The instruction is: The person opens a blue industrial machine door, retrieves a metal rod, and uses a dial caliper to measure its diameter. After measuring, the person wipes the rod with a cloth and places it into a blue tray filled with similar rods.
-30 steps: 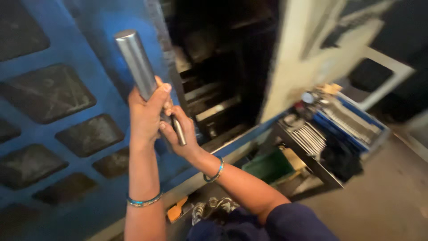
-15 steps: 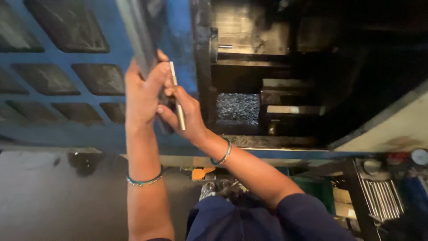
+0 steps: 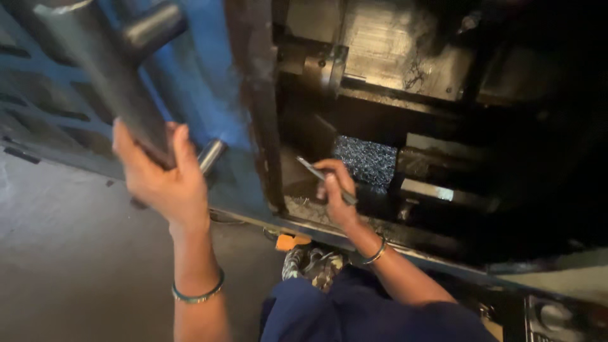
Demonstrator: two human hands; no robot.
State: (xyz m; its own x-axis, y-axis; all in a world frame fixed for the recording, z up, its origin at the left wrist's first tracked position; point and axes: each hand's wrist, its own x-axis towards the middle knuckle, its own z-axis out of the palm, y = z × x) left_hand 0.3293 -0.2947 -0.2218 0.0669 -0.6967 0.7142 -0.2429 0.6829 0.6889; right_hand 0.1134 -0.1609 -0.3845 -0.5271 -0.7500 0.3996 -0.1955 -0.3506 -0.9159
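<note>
Both arms are bare, with a green bangle (image 3: 198, 292) on the left wrist, a thin metal bangle (image 3: 376, 253) on the right.

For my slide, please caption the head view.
Left hand grips a steel bar; right hand holds a thin tool.

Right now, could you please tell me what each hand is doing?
Left hand: closed around a thick dark metal bar.
Right hand: closed on a thin metal rod, inside the machine opening.

dull grey steel bar (image 3: 120, 88); blue machine door (image 3: 196, 95); silvery rod (image 3: 326, 179); green bangle (image 3: 197, 294); navy trousers (image 3: 354, 313); camouflage-patterned shoe (image 3: 310, 266); orange handle (image 3: 292, 241); glittering grey swarf (image 3: 367, 161).
</note>
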